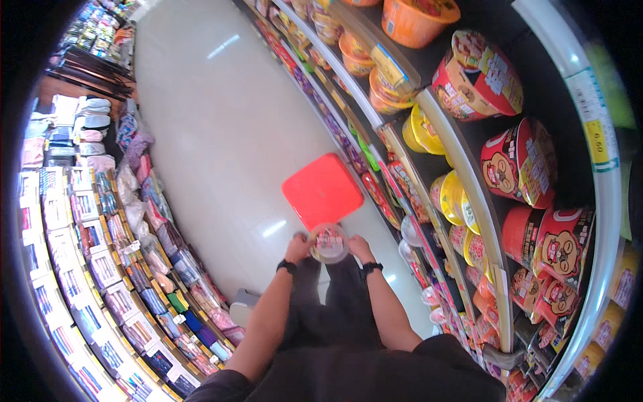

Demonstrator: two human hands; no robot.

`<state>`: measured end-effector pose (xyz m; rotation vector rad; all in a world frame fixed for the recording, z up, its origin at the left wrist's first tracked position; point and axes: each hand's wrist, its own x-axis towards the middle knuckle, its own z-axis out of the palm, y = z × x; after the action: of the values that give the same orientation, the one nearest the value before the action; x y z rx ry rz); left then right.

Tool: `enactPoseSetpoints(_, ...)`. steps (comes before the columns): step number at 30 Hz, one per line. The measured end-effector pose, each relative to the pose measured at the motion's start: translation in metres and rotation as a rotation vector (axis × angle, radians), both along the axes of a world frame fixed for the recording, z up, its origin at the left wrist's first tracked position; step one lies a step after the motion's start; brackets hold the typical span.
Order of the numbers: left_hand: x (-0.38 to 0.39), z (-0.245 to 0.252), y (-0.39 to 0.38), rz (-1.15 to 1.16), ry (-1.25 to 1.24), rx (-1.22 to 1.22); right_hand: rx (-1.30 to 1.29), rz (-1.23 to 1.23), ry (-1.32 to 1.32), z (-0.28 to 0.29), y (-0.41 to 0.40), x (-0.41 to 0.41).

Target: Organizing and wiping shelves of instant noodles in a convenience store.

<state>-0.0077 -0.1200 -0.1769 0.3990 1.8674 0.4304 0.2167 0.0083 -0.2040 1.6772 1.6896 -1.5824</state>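
Observation:
A round food tub with a pale, see-through lid (329, 243) is held level in front of my body, and its top bears writing. My left hand (300, 247) grips its left rim, and my right hand (359, 247) has the right rim. Each wrist wears a black band. Just beyond the tub, a red plastic stool (324, 190) stands on the floor, its flat top facing up. The tub slightly overlaps the stool's near corner in the view.
Shelves of instant noodle tubs (520, 161) rise close on my right, edged by a curved price rail (598, 135). To the left runs a rack of boxed and folded goods (108, 266). A pale glossy floor (226, 125) stretches along the aisle between them.

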Motion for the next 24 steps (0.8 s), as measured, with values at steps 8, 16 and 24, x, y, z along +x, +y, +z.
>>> enactPoseSetpoints(8, 0.029, 0.012, -0.045, -0.258, -0.071, 0.086, 0.124, 0.217, 0.032, -0.025, -0.02, 0.035)
enactPoseSetpoints(16, -0.001, 0.055, -0.074, 0.036, -0.066, 0.049, 0.003, -0.129, 0.219, 0.076, -0.052, 0.001)
enactPoseSetpoints(24, -0.022, 0.095, -0.102, -0.046, -0.194, 0.134, 0.088, 0.125, 0.238, 0.053, -0.098, 0.03)
